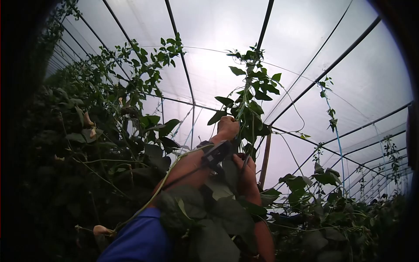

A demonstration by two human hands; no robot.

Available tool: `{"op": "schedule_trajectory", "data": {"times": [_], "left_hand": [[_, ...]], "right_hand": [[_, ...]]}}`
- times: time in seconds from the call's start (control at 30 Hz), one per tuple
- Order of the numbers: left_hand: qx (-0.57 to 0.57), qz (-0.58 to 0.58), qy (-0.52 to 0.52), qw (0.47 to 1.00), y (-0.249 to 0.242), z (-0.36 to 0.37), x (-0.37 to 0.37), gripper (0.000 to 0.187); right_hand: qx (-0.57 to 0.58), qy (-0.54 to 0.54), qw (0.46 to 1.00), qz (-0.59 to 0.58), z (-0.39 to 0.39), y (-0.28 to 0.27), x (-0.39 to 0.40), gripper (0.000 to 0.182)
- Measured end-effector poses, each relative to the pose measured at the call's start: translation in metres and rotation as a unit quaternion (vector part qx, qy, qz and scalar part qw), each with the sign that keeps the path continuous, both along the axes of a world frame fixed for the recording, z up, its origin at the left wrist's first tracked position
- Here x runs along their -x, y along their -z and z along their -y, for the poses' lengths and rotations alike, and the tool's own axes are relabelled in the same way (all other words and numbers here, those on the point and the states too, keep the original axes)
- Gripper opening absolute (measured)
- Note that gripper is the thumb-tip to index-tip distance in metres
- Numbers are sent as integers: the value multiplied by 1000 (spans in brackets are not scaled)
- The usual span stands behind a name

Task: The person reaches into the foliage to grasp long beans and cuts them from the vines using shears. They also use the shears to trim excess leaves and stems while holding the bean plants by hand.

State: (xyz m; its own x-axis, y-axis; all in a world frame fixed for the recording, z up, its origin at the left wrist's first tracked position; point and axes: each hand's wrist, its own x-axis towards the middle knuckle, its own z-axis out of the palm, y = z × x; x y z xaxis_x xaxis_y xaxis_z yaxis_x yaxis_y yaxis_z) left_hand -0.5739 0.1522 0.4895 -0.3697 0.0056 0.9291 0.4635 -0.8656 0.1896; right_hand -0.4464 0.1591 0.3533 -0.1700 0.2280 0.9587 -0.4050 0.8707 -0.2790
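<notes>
Two raised hands work at a climbing vine under the greenhouse roof.

The left hand is lifted high, its fingers curled tight around the vine stem, which climbs straight up from that grip toward the roof bars. A dark wrist strap sits just below it. The right hand is lower, just beside the same stem; leaves hide its fingers, so I cannot tell their state. A blue sleeve shows beneath, and a wooden stake stands just right of the fingers.
</notes>
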Motion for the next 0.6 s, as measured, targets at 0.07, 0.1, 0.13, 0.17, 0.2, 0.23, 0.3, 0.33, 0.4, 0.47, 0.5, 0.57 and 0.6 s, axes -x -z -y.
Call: {"op": "schedule_trajectory", "data": {"times": [0.07,0.1,0.13,0.17,0.2,0.23,0.3,0.33,0.4,0.47,0.5,0.57,0.6], "left_hand": [[48,37,-38,997,-4,-4,7,23],[47,37,-39,997,1,3,8,23],[37,29,-147,988,6,9,8,23],[26,19,-254,967,11,12,9,22],[-1,10,-320,947,12,8,10,23],[-2,12,-319,948,15,11,11,23],[-47,-13,-415,908,18,14,18,22],[-51,-21,-439,897,14,10,23,24],[-21,-42,-350,936,5,5,22,26],[31,-83,-182,979,-7,3,21,29],[39,-109,-63,991,-6,10,18,22],[20,-105,60,993,4,18,7,15],[20,-106,62,992,0,13,7,15]], "right_hand": [[-26,29,999,-15,-5,1,-6,42],[-52,58,997,-29,-4,2,-7,40],[-52,59,997,-19,1,3,-9,40],[-67,68,995,-11,5,5,-11,40],[-79,90,993,-10,9,6,-12,41],[-92,115,989,-8,12,6,-14,42],[-87,123,989,-6,14,8,-19,43],[-82,132,988,-2,14,8,-21,44],[-106,148,983,-9,3,4,-19,43],[-100,146,984,1,0,6,-18,43],[-99,148,984,3,0,8,-16,43],[-62,69,995,21,3,12,-14,43],[-62,71,995,20,4,13,-14,43]]}}
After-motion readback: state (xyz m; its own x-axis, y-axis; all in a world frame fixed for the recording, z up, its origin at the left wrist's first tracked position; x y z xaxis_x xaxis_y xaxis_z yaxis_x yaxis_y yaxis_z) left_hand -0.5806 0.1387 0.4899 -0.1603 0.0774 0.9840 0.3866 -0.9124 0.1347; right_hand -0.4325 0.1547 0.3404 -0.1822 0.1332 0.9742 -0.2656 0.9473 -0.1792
